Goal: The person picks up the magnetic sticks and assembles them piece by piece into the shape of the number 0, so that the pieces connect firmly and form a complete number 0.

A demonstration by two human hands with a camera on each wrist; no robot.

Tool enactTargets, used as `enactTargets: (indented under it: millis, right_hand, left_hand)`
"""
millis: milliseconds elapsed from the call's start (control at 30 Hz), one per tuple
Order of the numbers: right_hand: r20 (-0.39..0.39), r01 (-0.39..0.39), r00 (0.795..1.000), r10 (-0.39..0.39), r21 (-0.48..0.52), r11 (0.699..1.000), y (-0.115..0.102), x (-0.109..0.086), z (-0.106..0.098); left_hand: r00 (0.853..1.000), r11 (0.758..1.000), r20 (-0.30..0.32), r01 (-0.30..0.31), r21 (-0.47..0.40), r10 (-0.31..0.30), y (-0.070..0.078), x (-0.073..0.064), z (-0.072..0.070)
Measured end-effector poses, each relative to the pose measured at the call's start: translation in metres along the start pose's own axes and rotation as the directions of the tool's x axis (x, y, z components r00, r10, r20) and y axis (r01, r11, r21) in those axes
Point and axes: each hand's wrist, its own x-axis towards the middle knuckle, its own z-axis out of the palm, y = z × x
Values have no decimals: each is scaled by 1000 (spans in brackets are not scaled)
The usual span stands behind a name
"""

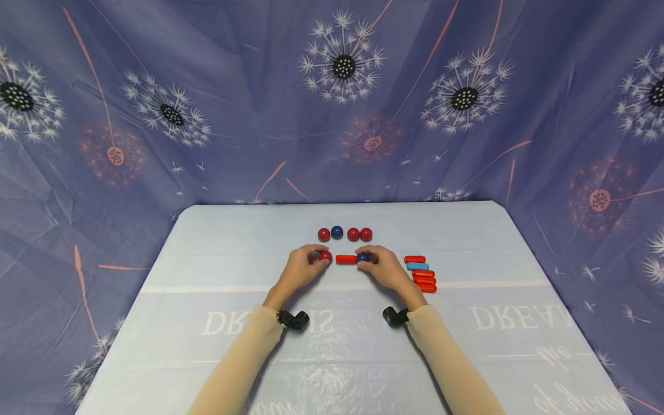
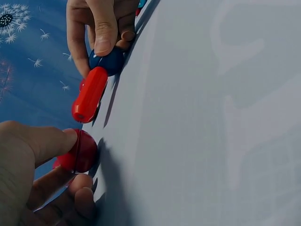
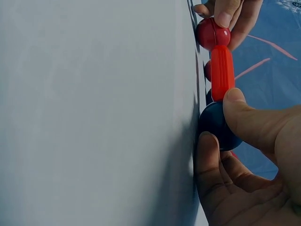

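My left hand [image 1: 302, 268] pinches a glossy red ball [image 2: 85, 151] between thumb and fingers, near the middle of the table. To its right, my right hand [image 1: 388, 270] holds a dark blue ball [image 3: 215, 123] the same way. A short red rod [image 1: 345, 259] with ridged sides extends from the blue ball toward the red one. One end of the rod meets the blue ball. At the other end, a small gap to the red ball shows in the left wrist view. Fingers partly cover both balls in the head view.
Behind the hands a row holds a dark blue ball [image 1: 337, 232] and three red balls [image 1: 353, 234]. Right of my right hand lie several red rods [image 1: 424, 280] and a light blue rod [image 1: 417, 266]. A patterned purple cloth [image 1: 290, 144] hangs behind the white-covered table [image 1: 207, 259].
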Motion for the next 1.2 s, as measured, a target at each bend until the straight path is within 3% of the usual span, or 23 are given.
enactTargets:
  millis: [633, 833, 1200]
  right_hand:
    - [2, 23, 1000, -23, -20, 1000, -2, 3, 1]
    - [-3, 35, 999, -35, -17, 999, -2, 3, 1]
    - [-17, 32, 999, -32, -12, 999, -1, 4, 3]
  left_hand:
    - [999, 995, -25, 30, -96, -32, 3, -5, 9]
    - [997, 972, -17, 73, -223, -79, 1, -8, 12]
    - [989, 939, 4, 142, -312, -148, -6, -10, 13]
